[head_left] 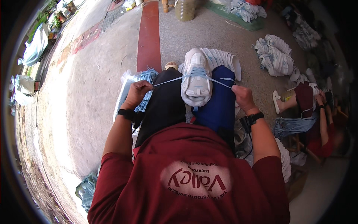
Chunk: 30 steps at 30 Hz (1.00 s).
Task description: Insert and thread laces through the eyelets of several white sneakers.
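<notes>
A white sneaker (pixel 197 87) rests on my lap between my knees, its toe pointing away from me. Light blue shoelace (pixel 199 71) crosses its upper, and the two ends run out sideways, taut. My left hand (pixel 138 91) pinches one end above my black-clad left leg. The other end is pinched in my right hand (pixel 243 98), out past the blue cloth (pixel 220 108) over my right leg. A bundle of light blue laces (pixel 149 76) lies beside my left knee. Just beyond the sneaker is a row of white shoes (pixel 223 61).
On the floor to the right sits a pile of white shoes (pixel 276 56). Another shoe pile (pixel 246 10) lies on green cloth farther off, near a bucket (pixel 185 9). A co-worker (pixel 317 108) sits at the right, hands on a shoe, with a blue lace bundle (pixel 292 126) close by.
</notes>
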### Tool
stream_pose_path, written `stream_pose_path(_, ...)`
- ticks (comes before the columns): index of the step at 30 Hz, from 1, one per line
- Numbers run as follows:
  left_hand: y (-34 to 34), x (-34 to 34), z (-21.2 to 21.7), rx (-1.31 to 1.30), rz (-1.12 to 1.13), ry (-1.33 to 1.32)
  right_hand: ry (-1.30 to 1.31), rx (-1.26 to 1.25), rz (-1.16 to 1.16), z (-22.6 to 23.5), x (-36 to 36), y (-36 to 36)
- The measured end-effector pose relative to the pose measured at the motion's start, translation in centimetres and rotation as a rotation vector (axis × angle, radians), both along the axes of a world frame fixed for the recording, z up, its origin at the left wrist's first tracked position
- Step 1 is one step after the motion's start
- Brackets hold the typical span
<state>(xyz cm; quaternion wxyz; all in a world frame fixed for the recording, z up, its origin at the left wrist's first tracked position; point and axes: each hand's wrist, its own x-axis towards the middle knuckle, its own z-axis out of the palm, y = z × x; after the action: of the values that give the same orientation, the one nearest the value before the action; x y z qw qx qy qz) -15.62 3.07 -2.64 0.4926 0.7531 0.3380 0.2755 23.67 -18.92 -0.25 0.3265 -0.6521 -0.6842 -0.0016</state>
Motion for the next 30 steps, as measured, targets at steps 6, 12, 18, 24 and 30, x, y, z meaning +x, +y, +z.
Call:
stream_pose_path(6, -0.8, -11.4, -5.1, -0.29, 0.306, 0.092, 0.42, -0.042, -0.533, -7.7, 5.6, -13.3)
stream_pose_path(12, -5.6, -21.0, -9.6, -0.531, 0.55, 0.222, 0.804, -0.204, -0.842, -12.8, 5.1, -26.0)
stream_pose_path(18, -8.4, -23.4, -12.6, -0.701, 0.567, 0.216, 0.757, -0.304, -1.012, -17.5, 3.1, -33.3)
stream_pose_path(24, -10.3, -25.4, -14.6, -0.729, 0.615, 0.34, 0.679, -0.4, -1.03, -18.2, 1.7, -35.5)
stream_pose_path(30, -9.3, -24.1, -15.3, -0.571, 0.566, 0.651, 0.501, -0.605, -0.837, -16.8, 2.9, -31.5)
